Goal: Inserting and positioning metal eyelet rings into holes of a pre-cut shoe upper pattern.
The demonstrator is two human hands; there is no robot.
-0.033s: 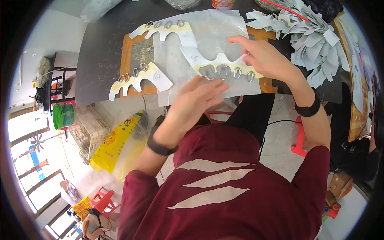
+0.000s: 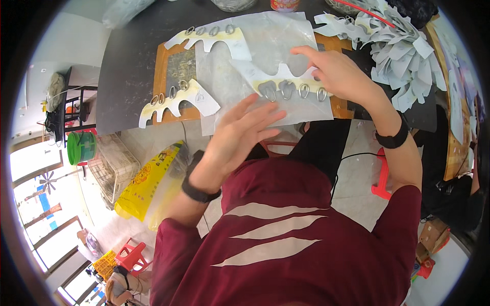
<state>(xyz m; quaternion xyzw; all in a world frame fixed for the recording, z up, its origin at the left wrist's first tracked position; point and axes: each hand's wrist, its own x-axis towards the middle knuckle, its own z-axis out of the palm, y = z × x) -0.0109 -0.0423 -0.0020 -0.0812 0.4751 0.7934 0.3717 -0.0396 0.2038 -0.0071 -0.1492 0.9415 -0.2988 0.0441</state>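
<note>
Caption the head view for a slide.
Both hands, left hand and right hand, press a scalloped card strip onto translucent sheet.

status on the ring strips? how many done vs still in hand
Looks done: two scalloped card strips with metal rings lie aside, upper strip and lower strip. In hand: a third strip on the translucent sheet, right hand on it, left hand beside. Left: pile of blank cutouts.

L hand [image 2: 240,135] flat on translucent sheet [image 2: 265,46], R hand [image 2: 337,74] on scalloped card [image 2: 286,84]
</note>
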